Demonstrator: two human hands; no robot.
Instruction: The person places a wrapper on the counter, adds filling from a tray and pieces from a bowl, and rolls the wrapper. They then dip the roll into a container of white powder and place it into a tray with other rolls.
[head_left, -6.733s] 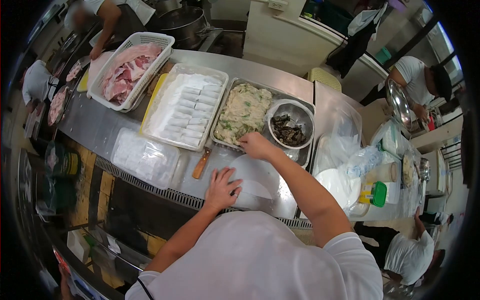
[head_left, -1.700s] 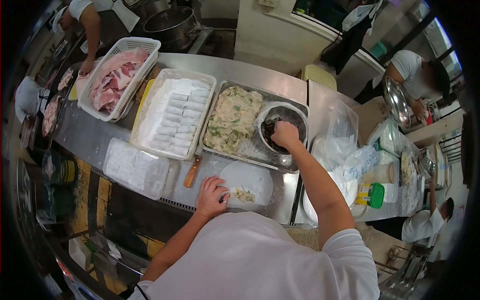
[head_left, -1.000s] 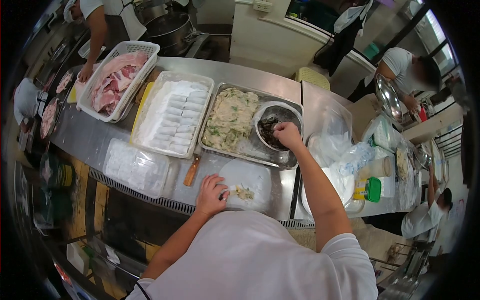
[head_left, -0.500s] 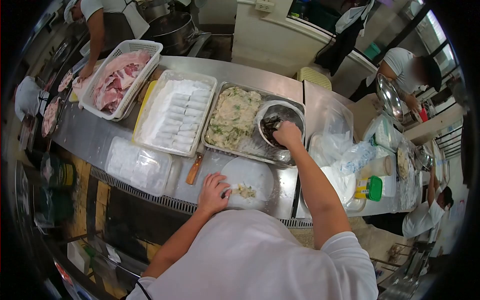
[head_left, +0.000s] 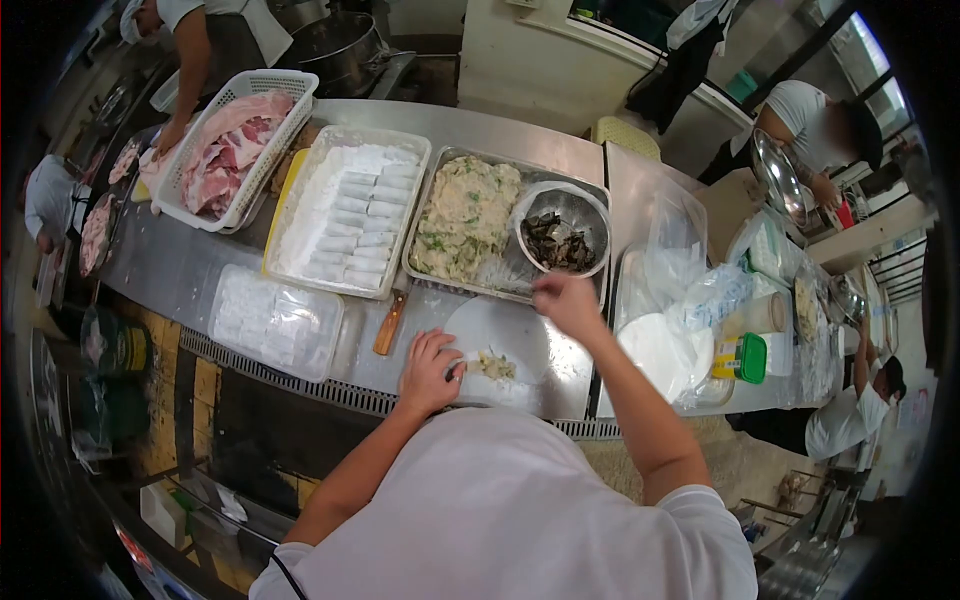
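Note:
On the steel counter lies a thin white round wrapper [head_left: 525, 345] with a small heap of pale filling [head_left: 493, 366] near its front edge. My left hand [head_left: 431, 370] rests at the wrapper's left side, fingers extended and slightly bent. Above the wrapper's right part is my right hand [head_left: 570, 305], its fingers pinched together; what they hold is hidden. Just beyond it, a steel bowl [head_left: 603, 225] contains dark, mushroom-like pieces [head_left: 556, 243]. The bowl sits in a metal tray [head_left: 500, 290] beside a mass of pale filling with green bits [head_left: 465, 215].
A wooden-handled tool [head_left: 390, 325] lies left of the wrapper. Further left are a container of white rolls [head_left: 365, 225], a lidded clear box [head_left: 275, 325] and a basket [head_left: 305, 90] of raw meat. Plastic bags [head_left: 690, 270] lie at right. Other people work around the counter.
My right hand has come out of the bowl and moved toward me, over the wrapper's right side. The dark pieces are now in full view. My left hand stays nearly in place.

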